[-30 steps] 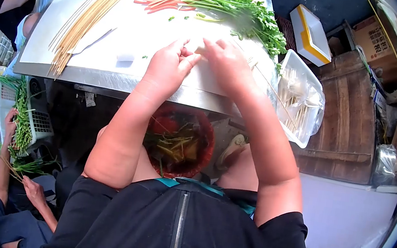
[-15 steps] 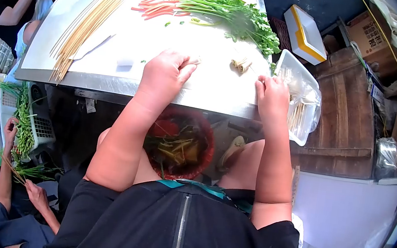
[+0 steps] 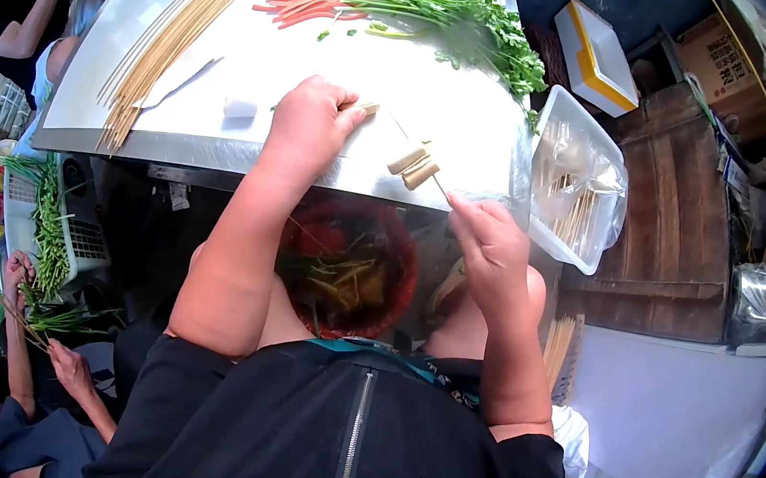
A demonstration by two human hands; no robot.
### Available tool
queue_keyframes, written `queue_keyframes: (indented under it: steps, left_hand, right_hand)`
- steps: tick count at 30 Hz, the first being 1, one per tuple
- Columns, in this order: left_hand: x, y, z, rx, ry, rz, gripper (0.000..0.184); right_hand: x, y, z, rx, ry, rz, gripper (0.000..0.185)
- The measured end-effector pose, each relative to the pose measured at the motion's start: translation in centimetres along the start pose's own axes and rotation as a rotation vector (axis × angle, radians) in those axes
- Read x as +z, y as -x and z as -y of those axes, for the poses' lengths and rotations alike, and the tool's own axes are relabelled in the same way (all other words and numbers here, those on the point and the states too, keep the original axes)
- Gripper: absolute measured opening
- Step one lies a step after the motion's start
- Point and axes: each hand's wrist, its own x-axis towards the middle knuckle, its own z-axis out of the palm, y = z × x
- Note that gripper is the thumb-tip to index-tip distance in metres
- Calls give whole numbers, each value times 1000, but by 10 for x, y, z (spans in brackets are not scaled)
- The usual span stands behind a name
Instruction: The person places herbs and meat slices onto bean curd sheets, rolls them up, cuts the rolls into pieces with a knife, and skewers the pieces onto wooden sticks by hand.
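Note:
A thin wooden skewer (image 3: 440, 185) is pinched in my right hand (image 3: 491, 244), just past the table's front edge. It slants up to the left and carries beige rolls (image 3: 414, 163) that look like tofu skin, a bit of green at one end. My left hand (image 3: 313, 123) is closed over the white table, with a small beige roll (image 3: 370, 109) between thumb and fingers. The skewer's tip points toward that roll, apart from it. Farther back on the table lie red strips (image 3: 308, 3) and cilantro-like green herbs (image 3: 487, 35).
Long bamboo skewers (image 3: 172, 37) and a knife (image 3: 191, 83) lie at left. A clear tub (image 3: 578, 192) with a bag and skewers stands at right. Under the table edge is a red basin (image 3: 403, 290) with greens. A co-worker's hand (image 3: 72, 372) holds sticks at lower left.
My right hand has moved toward me and left, bringing the skewer with its rolls nearer my left hand. My left hand has shifted slightly, still pinching its roll.

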Motion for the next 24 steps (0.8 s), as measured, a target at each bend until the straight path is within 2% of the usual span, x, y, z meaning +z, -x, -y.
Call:
queue_keyframes:
  steps: [4,12,22,24]
  left_hand:
    - [-2,-2,-1,-20,27,20,23]
    - [-3,-3,-2,-22,55,28,25]
    - [-6,-3,-3,-10,71,49,20]
    - [-8,-4,-1,4,62,56,19]
  right_hand:
    - [9,1,-14,-11,71,40,19]
    - [8,-1,-5,33,109,65,17]
    - [22,-13,6,64,159,42,16]
    - [26,-22,4,-20,257,23,15]
